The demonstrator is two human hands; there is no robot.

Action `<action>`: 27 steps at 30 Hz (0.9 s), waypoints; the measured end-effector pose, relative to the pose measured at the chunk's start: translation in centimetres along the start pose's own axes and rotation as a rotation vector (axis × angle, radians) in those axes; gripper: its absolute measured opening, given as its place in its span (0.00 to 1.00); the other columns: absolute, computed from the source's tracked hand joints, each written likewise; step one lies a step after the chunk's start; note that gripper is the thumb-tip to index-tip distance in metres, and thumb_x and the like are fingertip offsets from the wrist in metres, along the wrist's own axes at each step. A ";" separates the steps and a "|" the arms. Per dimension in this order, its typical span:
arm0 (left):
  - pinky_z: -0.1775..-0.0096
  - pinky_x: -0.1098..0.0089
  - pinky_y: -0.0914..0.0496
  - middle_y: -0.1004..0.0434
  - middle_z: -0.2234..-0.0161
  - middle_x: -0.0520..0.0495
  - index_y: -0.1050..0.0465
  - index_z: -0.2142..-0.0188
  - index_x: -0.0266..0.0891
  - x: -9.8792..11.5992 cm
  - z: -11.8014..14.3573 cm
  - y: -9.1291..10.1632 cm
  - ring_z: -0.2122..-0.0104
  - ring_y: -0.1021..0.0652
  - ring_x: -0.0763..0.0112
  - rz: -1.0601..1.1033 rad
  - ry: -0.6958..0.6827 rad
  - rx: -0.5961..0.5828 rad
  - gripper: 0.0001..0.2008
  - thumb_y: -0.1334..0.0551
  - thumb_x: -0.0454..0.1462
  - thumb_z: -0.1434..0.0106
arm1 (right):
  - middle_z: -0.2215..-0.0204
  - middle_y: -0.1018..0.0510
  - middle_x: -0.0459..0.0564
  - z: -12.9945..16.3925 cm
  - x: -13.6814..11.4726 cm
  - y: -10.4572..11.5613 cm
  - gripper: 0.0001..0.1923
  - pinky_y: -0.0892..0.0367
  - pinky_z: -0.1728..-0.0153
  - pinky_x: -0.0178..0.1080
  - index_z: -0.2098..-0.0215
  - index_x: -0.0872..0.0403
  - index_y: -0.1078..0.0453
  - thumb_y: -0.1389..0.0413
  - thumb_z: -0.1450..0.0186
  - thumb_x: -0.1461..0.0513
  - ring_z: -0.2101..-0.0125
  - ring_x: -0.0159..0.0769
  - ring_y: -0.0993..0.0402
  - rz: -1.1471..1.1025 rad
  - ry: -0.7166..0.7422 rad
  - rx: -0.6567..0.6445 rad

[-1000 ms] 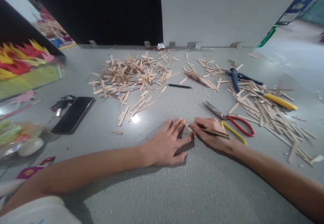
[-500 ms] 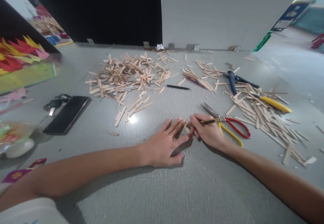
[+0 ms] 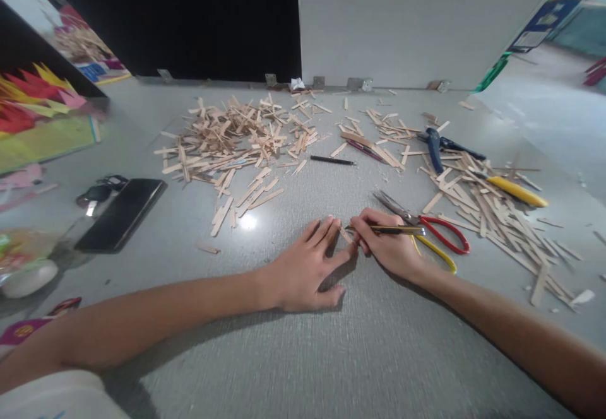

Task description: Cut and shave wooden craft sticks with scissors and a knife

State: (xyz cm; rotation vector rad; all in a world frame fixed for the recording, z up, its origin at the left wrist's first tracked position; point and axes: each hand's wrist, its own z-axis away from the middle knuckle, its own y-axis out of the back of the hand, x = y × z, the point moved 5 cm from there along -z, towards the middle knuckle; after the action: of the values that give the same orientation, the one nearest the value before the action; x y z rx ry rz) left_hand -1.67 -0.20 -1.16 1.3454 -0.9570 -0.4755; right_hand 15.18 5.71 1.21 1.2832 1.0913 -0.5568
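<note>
Head view: your left hand (image 3: 305, 267) flat on table (image 3: 360, 356), fingers spread, gripping nothing; fingertips (image 3: 331, 224) press small wooden stick (image 3: 346, 235). Your right hand (image 3: 386, 242) closed around yellow-black pencil (image 3: 395, 230), tip just at stick, between both hands. Red-yellow scissors (image 3: 428, 230) touching right hand's far side. Stick pile (image 3: 237, 138) well beyond left hand; black phone (image 3: 120, 214) far left of it.
</note>
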 end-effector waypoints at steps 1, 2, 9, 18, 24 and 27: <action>0.29 0.32 0.47 0.50 0.22 0.25 0.49 0.22 0.38 0.1 0.0 0.1 0.23 0.49 0.29 -0.004 -0.007 0.002 0.40 0.42 0.53 0.25 | 0.86 0.30 0.40 0.0 0.0 0.0 0.22 0.36 0.77 0.34 0.76 0.50 0.33 0.44 0.25 0.52 0.84 0.29 0.34 0.006 -0.001 -0.006; 0.30 0.31 0.47 0.50 0.23 0.24 0.49 0.22 0.38 0.2 0.0 0.1 0.23 0.48 0.28 -0.009 -0.014 0.006 0.40 0.42 0.53 0.25 | 0.86 0.30 0.40 0.0 0.0 0.0 0.22 0.36 0.78 0.34 0.76 0.50 0.33 0.44 0.25 0.52 0.84 0.29 0.34 0.009 -0.002 -0.012; 0.30 0.31 0.45 0.48 0.24 0.22 0.49 0.22 0.39 0.5 0.0 0.3 0.24 0.46 0.29 -0.040 -0.037 0.026 0.41 0.40 0.53 0.26 | 0.82 0.27 0.42 -0.1 -0.4 0.1 0.20 0.38 0.75 0.35 0.77 0.50 0.34 0.46 0.26 0.56 0.81 0.30 0.34 0.102 0.078 -0.017; 0.30 0.32 0.46 0.48 0.23 0.24 0.47 0.22 0.39 0.3 0.0 0.2 0.24 0.47 0.31 -0.019 -0.026 0.017 0.39 0.41 0.53 0.25 | 0.81 0.27 0.42 0.1 -0.3 0.2 0.21 0.39 0.75 0.36 0.77 0.49 0.36 0.47 0.25 0.55 0.80 0.31 0.35 0.158 0.093 -0.019; 0.29 0.33 0.47 0.46 0.23 0.26 0.47 0.22 0.40 0.4 -0.1 0.4 0.23 0.47 0.33 -0.018 -0.007 -0.006 0.40 0.41 0.54 0.26 | 0.81 0.27 0.43 0.1 -0.4 0.2 0.23 0.38 0.75 0.36 0.77 0.49 0.36 0.47 0.24 0.52 0.80 0.31 0.36 0.160 0.090 -0.016; 0.29 0.34 0.47 0.46 0.23 0.27 0.46 0.22 0.41 0.3 -0.1 0.4 0.23 0.47 0.34 -0.016 -0.001 -0.006 0.39 0.41 0.54 0.26 | 0.81 0.27 0.43 0.1 -0.3 0.2 0.23 0.38 0.74 0.36 0.76 0.49 0.35 0.47 0.24 0.51 0.80 0.31 0.35 0.158 0.097 -0.023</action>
State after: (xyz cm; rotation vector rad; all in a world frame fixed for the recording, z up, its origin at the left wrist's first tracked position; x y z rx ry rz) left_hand -1.49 -0.31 -0.65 1.3483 -0.9455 -0.4917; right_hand 15.23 5.61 1.55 1.3748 1.0618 -0.3652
